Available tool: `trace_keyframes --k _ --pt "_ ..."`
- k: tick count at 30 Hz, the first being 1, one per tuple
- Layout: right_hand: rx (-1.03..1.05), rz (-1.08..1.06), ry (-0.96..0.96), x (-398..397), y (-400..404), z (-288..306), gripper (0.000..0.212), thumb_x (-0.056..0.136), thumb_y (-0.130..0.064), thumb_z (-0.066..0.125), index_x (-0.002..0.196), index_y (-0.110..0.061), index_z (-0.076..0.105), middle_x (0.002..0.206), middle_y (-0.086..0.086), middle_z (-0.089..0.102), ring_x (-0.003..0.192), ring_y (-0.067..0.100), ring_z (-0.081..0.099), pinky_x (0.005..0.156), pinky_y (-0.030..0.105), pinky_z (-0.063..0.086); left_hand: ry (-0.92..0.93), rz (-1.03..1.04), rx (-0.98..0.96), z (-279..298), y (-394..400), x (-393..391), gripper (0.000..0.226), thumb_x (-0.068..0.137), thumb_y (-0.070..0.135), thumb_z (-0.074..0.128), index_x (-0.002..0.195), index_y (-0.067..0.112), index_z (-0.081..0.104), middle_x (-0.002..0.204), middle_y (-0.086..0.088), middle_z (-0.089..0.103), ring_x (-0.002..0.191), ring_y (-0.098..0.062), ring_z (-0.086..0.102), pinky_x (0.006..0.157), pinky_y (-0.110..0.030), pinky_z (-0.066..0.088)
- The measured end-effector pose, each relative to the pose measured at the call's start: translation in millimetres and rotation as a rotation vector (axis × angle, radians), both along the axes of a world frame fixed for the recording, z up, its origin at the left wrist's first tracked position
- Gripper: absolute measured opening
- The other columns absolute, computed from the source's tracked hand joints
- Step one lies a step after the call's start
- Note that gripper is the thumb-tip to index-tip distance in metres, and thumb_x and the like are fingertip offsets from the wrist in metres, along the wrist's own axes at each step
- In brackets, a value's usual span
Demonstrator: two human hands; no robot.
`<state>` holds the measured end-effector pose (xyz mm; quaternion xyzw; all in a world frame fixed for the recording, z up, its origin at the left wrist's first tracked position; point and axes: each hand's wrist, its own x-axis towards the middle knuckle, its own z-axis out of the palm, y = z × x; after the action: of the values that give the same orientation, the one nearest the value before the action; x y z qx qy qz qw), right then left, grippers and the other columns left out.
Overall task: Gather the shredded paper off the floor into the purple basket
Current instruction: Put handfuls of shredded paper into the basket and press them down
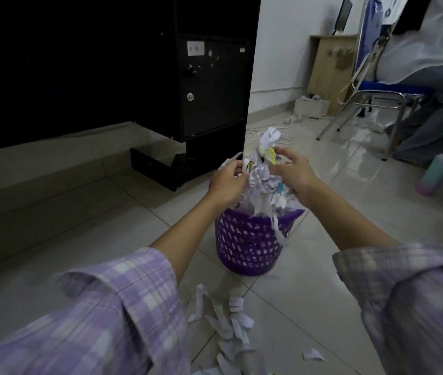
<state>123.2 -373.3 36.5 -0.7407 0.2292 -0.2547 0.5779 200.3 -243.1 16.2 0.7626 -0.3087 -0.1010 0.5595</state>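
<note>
Together both hands (263, 177) hold paper clump (262, 180) over purple basket (250, 244).

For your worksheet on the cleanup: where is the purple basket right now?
The purple basket stands on the floor mid-frame in the head view, under both hands' paper bundle, beyond the loose strips.

Office, we judge: black desk pedestal (215, 87) upper centre, monitor (343, 14) and blue chair (371, 77) upper right.
</note>
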Motion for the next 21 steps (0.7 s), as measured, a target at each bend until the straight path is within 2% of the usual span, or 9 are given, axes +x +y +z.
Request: trace_keyframes --k 3,5,7,10,13,15,17,19,21 --pt "-0.159 -0.083 -0.025 21 -19 -5 0.047 0.081 -0.008 0.071 0.123 -0.026 0.059 0.116 -0.003 0.051 0.110 0.012 0.045 0.086 0.032 0.046 -0.053 -0.017 0.090 4 -16 11 0.039 0.096 0.021 0.053 0.134 0.014 0.044 0.129 -0.004 0.055 0.117 -0.019 0.053 0.096 -0.034 0.048" --pt "-0.258 -0.109 -0.050 34 -26 -13 0.045 0.082 -0.010 0.071 0.124 -0.022 0.060 0.114 -0.005 0.054 0.106 0.008 0.045 0.085 0.026 0.042 -0.048 -0.035 0.123 7 -23 17 0.052 0.097 0.023 0.051 0.143 0.015 0.029 0.130 -0.005 0.053 0.119 -0.022 0.052 0.091 -0.034 0.047" --pt "-0.387 -0.099 -0.039 44 -28 -25 0.044 0.082 -0.009 0.071 0.123 -0.020 0.061 0.111 -0.002 0.059 0.105 0.012 0.051 0.084 0.022 0.038 -0.026 -0.047 0.148 7 -27 23 0.055 0.097 0.021 0.050 0.144 0.019 0.023 0.120 -0.002 0.051 0.114 -0.022 0.053 0.087 -0.034 0.045" --pt "-0.565 -0.065 0.037 57 -33 -49 0.047 0.080 -0.002 0.067 0.122 -0.021 0.061 0.115 0.010 0.059 0.108 0.026 0.054 0.085 0.024 0.036 -0.109 -0.029 0.268 -2 -32 35 0.034 0.093 0.018 0.050 0.126 0.019 0.041 0.110 -0.010 0.060 0.098 -0.028 0.060 0.084 -0.042 0.050" --pt "-0.721 0.036 0.160 62 -33 -65 0.047 0.081 -0.004 0.068 0.126 -0.017 0.059 0.120 0.015 0.055 0.111 0.030 0.051 0.084 0.026 0.035 -0.215 -0.007 0.416 -15 -27 42 0.011 0.092 0.014 0.048 0.092 0.004 0.053 0.080 -0.005 0.054 0.076 -0.021 0.051 0.062 -0.031 0.039" --pt "-0.782 0.088 0.211 65 -30 -71 0.048 0.082 -0.004 0.068 0.128 -0.015 0.060 0.126 0.015 0.055 0.115 0.030 0.051 0.089 0.027 0.036 -0.241 0.006 0.472 -22 -23 46 0.022 0.092 0.013 0.048 0.071 0.007 0.048 0.067 -0.003 0.046 0.068 -0.021 0.046 0.059 -0.031 0.031" --pt "-0.833 0.140 0.251 69 -26 -78 0.046 0.081 -0.001 0.066 0.124 -0.014 0.064 0.125 0.013 0.059 0.114 0.030 0.055 0.092 0.029 0.039 -0.295 0.044 0.500 -26 -21 52 0.027 0.092 0.014 0.050 0.065 0.012 0.049 0.067 0.000 0.048 0.071 -0.021 0.049 0.062 -0.029 0.033" --pt "-0.900 0.191 0.309 74 -24 -83 0.042 0.080 0.004 0.062 0.117 -0.016 0.068 0.115 0.013 0.065 0.102 0.030 0.061 0.084 0.031 0.046 -0.295 0.063 0.457 -28 -23 57 0.010 0.093 0.017 0.052 0.091 0.011 0.059 0.088 0.000 0.054 0.086 -0.020 0.052 0.070 -0.027 0.038" --pt "-0.951 0.199 0.379 77 -25 -87 0.040 0.083 0.004 0.059 0.116 -0.016 0.069 0.105 0.014 0.068 0.092 0.028 0.064 0.078 0.032 0.050 -0.248 0.024 0.457 -28 -29 55 0.031 0.094 0.020 0.053 0.122 0.008 0.048 0.114 -0.007 0.054 0.102 -0.023 0.054 0.081 -0.030 0.042"
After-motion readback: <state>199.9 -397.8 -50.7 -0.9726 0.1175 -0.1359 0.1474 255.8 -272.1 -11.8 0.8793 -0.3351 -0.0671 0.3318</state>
